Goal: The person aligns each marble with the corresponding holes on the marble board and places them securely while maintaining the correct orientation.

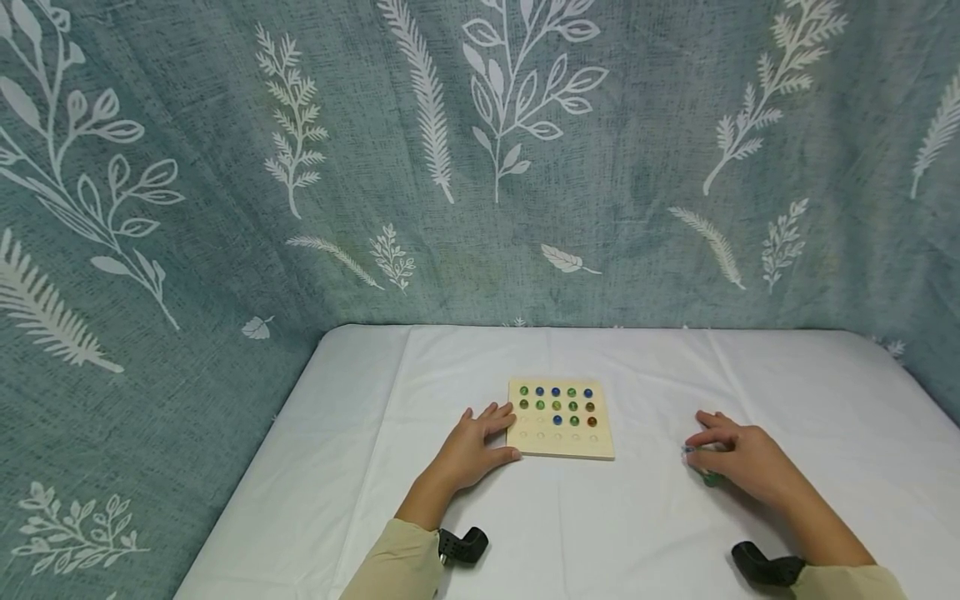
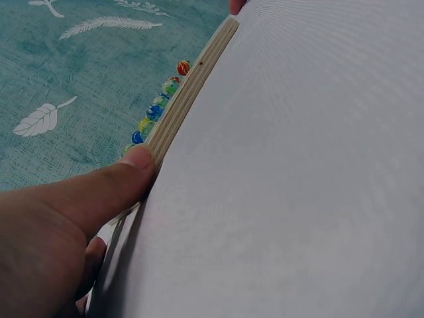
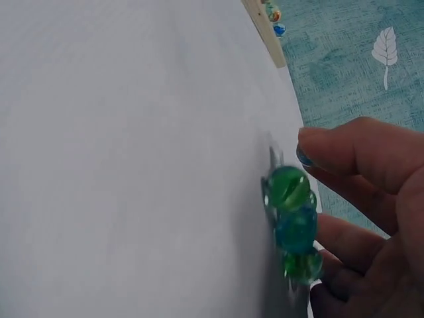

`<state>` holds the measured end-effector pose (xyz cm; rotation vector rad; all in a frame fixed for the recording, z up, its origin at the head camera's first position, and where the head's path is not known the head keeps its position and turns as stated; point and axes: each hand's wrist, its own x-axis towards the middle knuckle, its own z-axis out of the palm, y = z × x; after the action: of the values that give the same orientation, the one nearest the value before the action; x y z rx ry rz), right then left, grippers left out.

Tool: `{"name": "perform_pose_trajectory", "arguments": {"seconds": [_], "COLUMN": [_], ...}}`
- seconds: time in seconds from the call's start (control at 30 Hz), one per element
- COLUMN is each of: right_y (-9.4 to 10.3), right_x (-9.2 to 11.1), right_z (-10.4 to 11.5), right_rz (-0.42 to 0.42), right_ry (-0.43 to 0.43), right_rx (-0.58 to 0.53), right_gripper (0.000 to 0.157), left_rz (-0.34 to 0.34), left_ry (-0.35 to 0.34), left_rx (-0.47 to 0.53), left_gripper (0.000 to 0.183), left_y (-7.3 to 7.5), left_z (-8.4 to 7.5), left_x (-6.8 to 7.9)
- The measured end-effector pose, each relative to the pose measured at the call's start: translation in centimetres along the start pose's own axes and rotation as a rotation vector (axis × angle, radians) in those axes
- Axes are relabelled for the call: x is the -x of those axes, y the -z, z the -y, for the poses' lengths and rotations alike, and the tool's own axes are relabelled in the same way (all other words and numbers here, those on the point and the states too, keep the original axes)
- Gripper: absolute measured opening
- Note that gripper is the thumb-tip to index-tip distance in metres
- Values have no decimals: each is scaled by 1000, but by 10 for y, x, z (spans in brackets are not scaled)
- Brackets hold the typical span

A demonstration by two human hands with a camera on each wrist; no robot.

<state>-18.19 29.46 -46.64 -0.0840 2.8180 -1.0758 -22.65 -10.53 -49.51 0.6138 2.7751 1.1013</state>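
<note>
A pale wooden board (image 1: 562, 448) with rows of round hollows lies flat on the white table. Green, blue, yellowish and reddish-brown glass marbles (image 1: 557, 406) sit in its two far rows and the right part of the third. My left hand (image 1: 471, 450) rests at the board's left side, fingers near the left edge; its thumb (image 2: 136, 162) presses the near edge. Off to the right, my right hand (image 1: 738, 458) pinches a blue marble (image 3: 303, 157) between thumb and forefinger, mostly hidden by the fingertips. Below that hand lie several loose green and blue-green marbles (image 3: 296, 228).
The front row of hollows (image 1: 557, 437) and two at the left of the third row hold no marbles. White cloth (image 1: 420, 375) covers the table, with a leaf-patterned curtain (image 1: 480, 250) behind and at the sides. A black strap device (image 1: 465, 546) is on each wrist.
</note>
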Motion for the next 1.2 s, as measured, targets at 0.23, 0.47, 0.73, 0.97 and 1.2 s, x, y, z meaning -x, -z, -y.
{"name": "perform_pose_trajectory", "arguments": {"seconds": [0.23, 0.47, 0.73, 0.97, 1.2], "right_y": [-12, -43, -79, -98, -109], "right_x": [-13, -32, -52, -62, -69], "right_z": [25, 66, 98, 117, 128], "right_rz": [-45, -148, -199, -183, -169], "right_ry": [-35, -76, -6, 27, 95], "right_rx": [-108, -218, -267, -269, -166], "right_gripper": [47, 40, 29, 25, 21], "left_rz": [0, 0, 10, 15, 17], "left_ry": [-7, -11, 11, 4, -1], "left_rx": [-9, -3, -5, -9, -13], "left_gripper": [64, 64, 63, 63, 63], "left_y": [1, 4, 1, -1, 1], "left_z": [0, 0, 1, 2, 2], "left_x": [-1, -2, -2, -3, -2]}}
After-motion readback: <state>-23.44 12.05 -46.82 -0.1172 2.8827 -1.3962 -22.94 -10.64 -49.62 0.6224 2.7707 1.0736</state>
